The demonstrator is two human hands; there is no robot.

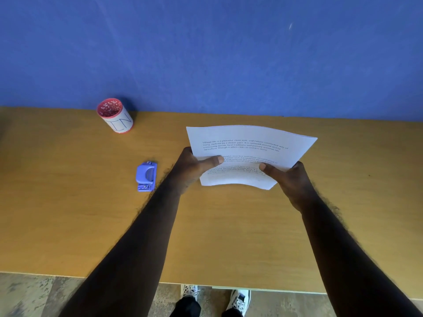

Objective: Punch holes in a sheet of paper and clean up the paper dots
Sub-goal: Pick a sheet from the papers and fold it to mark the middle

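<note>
A white sheet of paper (249,138) with printed text is held up above the wooden table (229,225), bowed slightly across its width. My left hand (192,170) grips its lower left edge, thumb on top. My right hand (290,177) grips the lower right edge the same way. A small blue hole punch (146,176) lies flat on the table to the left of my left forearm, apart from both hands. No paper dots are visible.
A red cup (115,115) wrapped in a white label with blue letters stands at the back left near the blue wall (206,53). The table's front edge (229,287) runs across the bottom, with the floor and my shoes below it.
</note>
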